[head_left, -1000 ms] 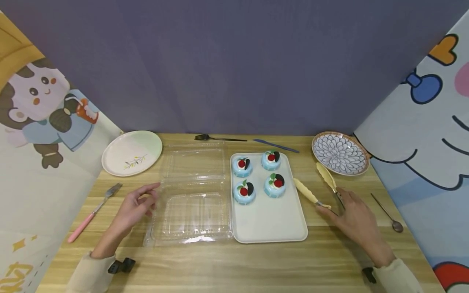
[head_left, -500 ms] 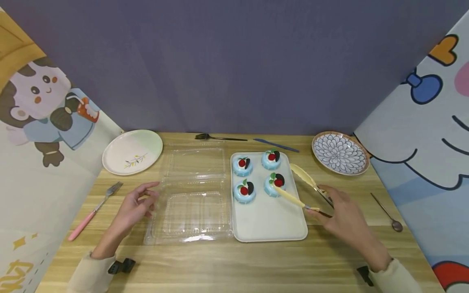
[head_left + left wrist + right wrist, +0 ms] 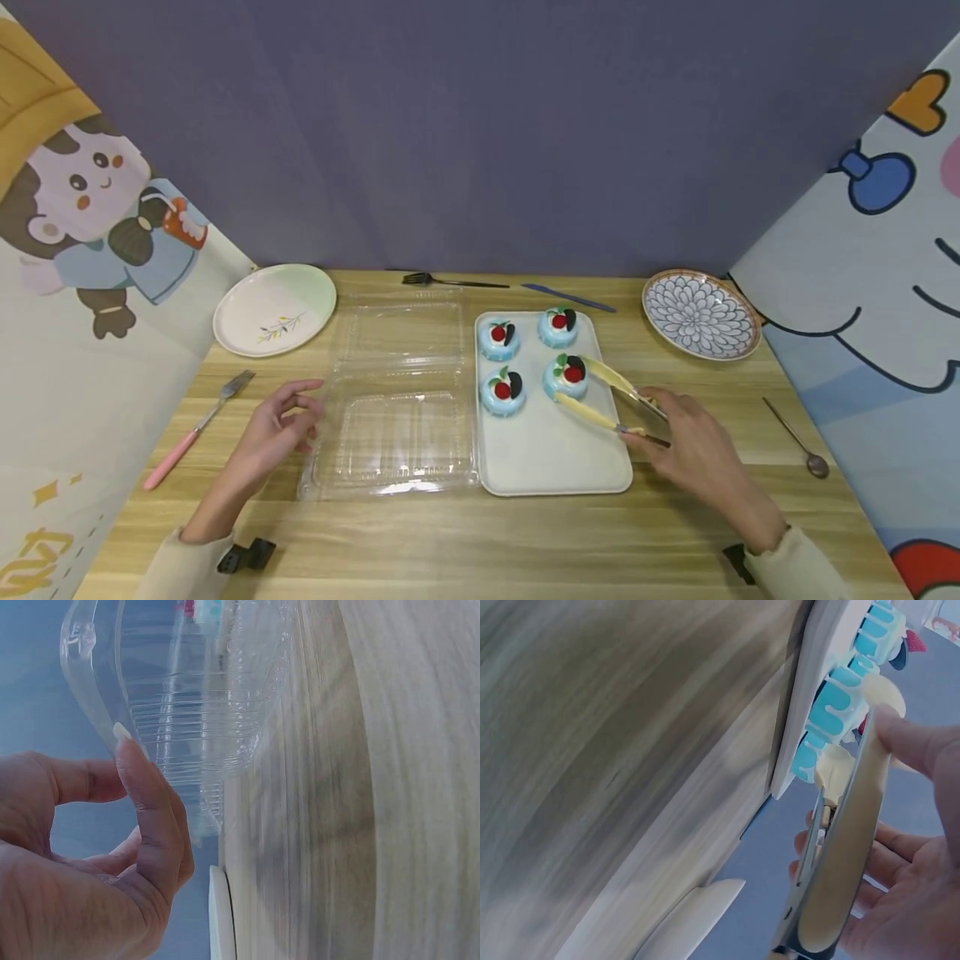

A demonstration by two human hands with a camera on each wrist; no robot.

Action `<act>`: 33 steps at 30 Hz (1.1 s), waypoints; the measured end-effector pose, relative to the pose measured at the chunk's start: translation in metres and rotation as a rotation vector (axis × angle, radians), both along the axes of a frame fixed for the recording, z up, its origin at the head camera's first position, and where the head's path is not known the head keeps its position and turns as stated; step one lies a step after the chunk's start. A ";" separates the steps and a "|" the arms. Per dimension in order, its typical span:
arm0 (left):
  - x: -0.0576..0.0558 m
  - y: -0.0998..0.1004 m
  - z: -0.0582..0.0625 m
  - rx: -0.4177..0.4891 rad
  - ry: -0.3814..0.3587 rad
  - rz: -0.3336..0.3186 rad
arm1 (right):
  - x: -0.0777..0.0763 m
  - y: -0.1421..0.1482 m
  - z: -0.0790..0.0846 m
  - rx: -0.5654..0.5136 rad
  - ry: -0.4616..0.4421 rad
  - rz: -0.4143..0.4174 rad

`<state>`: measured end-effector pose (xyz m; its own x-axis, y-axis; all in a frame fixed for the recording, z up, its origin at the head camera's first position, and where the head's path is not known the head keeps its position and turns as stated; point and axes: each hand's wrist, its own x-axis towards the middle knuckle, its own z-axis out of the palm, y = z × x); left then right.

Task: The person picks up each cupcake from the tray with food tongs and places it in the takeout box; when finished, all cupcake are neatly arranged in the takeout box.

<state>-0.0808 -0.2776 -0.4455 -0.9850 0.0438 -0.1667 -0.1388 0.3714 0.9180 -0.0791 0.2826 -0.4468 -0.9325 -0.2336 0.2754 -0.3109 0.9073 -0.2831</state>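
Observation:
My right hand (image 3: pixel 693 442) holds a pair of tongs (image 3: pixel 592 410) with cream tips, thumb on one arm and fingers on the other. The tongs are spread, one tip on each side of the front right blue cupcake (image 3: pixel 562 382), which has a red berry and dark cookie on top. It sits with several like it on a white tray (image 3: pixel 555 467). My left hand (image 3: pixel 273 429), fingers loosely bent, is beside the left edge of a clear plastic clamshell box (image 3: pixel 397 437); in the left wrist view a fingertip overlaps the box rim (image 3: pixel 94 724).
A pale plate (image 3: pixel 273 300) stands at back left, a petal-patterned dish (image 3: pixel 697 312) at back right. A pink-handled fork (image 3: pixel 195 433) lies left, a spoon (image 3: pixel 798 442) right. A black fork (image 3: pixel 450 282) and a blue knife (image 3: pixel 566 297) lie along the back wall.
My right hand has moved left with the tongs, from the table right of the tray to around the front right cupcake. My left hand has barely moved.

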 end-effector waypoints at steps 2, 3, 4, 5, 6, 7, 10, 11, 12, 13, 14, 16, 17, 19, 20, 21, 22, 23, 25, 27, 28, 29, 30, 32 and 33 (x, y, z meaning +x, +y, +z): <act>0.001 0.000 0.000 0.000 -0.001 -0.004 | -0.001 0.000 -0.001 0.001 0.015 0.006; 0.001 0.000 0.000 0.001 -0.001 -0.004 | -0.001 -0.001 -0.001 0.001 0.024 0.010; 0.001 0.000 0.000 0.001 0.000 -0.004 | -0.001 -0.001 -0.002 0.001 0.033 0.012; 0.001 0.001 0.000 0.001 0.001 -0.003 | -0.002 0.000 -0.002 0.000 0.039 0.014; 0.001 0.001 0.000 0.001 0.002 -0.003 | -0.002 0.000 -0.002 -0.001 0.045 0.015; 0.001 0.001 0.000 0.000 0.003 -0.001 | -0.002 0.000 -0.003 -0.001 0.049 0.015; 0.002 0.001 0.000 0.001 0.005 0.002 | -0.003 0.000 -0.004 -0.003 0.057 0.017; 0.002 0.001 0.000 0.001 0.005 0.003 | -0.003 0.000 -0.005 -0.005 0.058 0.018; 0.002 0.002 0.000 0.002 0.005 0.003 | -0.004 0.000 -0.005 -0.007 0.062 0.019; 0.002 0.002 0.000 0.003 0.005 0.004 | -0.004 0.000 -0.005 -0.008 0.063 0.019; 0.002 0.002 0.000 0.005 0.004 0.005 | -0.004 0.000 -0.005 -0.009 0.066 0.020; 0.002 0.002 -0.001 0.006 0.002 0.006 | -0.004 0.000 -0.005 -0.013 0.071 0.023; 0.002 0.002 -0.001 0.005 -0.001 0.006 | -0.004 -0.001 -0.005 -0.014 0.074 0.025; 0.002 0.002 -0.001 0.004 -0.006 0.007 | -0.004 -0.001 -0.005 -0.017 0.082 0.028; 0.002 0.002 -0.001 0.003 -0.008 0.007 | -0.003 -0.001 -0.005 -0.019 0.089 0.030; 0.002 0.002 -0.001 0.002 -0.009 0.007 | -0.003 -0.002 -0.005 -0.020 0.096 0.031; 0.002 0.002 -0.002 0.003 -0.009 0.008 | -0.003 -0.002 -0.005 -0.022 0.105 0.033; 0.002 0.001 -0.002 0.005 -0.010 0.009 | -0.004 -0.002 -0.004 -0.026 0.113 0.036; 0.003 0.001 -0.002 0.005 -0.009 0.012 | -0.004 -0.003 -0.003 -0.037 0.130 0.039; 0.003 0.001 -0.003 0.005 -0.009 0.013 | -0.005 -0.003 -0.001 -0.050 0.146 0.044; 0.003 0.001 -0.003 0.005 -0.010 0.015 | -0.006 -0.004 0.000 -0.057 0.155 0.049; 0.003 0.001 -0.003 0.006 -0.010 0.015 | -0.006 -0.004 0.002 -0.062 0.165 0.055; 0.003 0.001 -0.003 0.006 -0.011 0.015 | -0.007 -0.005 0.004 -0.064 0.178 0.059; 0.003 0.001 -0.003 0.007 -0.009 0.014 | -0.008 -0.008 0.009 -0.063 0.199 0.066; 0.003 0.001 -0.003 0.008 -0.008 0.014 | -0.009 -0.010 0.012 -0.059 0.210 0.069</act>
<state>-0.0782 -0.2762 -0.4487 -0.9841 0.0314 -0.1746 -0.1517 0.3617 0.9199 -0.0879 0.2722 -0.4352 -0.8357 -0.2731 0.4764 -0.4295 0.8657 -0.2572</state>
